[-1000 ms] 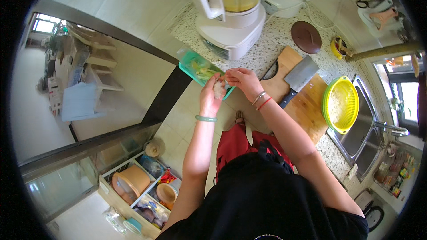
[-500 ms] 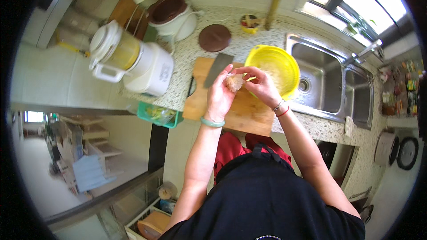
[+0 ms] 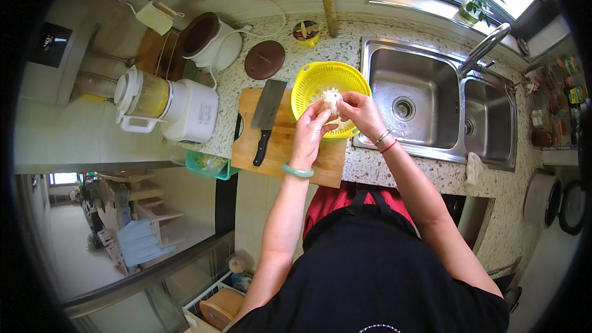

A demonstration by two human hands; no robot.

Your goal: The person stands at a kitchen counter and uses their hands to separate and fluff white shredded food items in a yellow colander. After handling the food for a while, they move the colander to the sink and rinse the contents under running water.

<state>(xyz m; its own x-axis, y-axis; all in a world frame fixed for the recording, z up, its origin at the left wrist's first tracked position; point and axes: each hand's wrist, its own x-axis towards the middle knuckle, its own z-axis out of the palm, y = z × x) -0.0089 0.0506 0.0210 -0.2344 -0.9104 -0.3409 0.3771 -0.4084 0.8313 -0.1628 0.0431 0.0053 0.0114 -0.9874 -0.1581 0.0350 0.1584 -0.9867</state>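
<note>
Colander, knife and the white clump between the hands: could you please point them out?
Colander [image 3: 330, 73], head view: far inner wall.
Knife [image 3: 268, 107], head view: middle of the blade.
White clump [image 3: 332, 97], head view: its upper part.

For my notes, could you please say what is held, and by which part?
The left hand and right hand hold a white clump by its sides.

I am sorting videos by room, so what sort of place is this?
Most likely a home kitchen: there is a sink, a blender and a knife on a cutting board.
</note>
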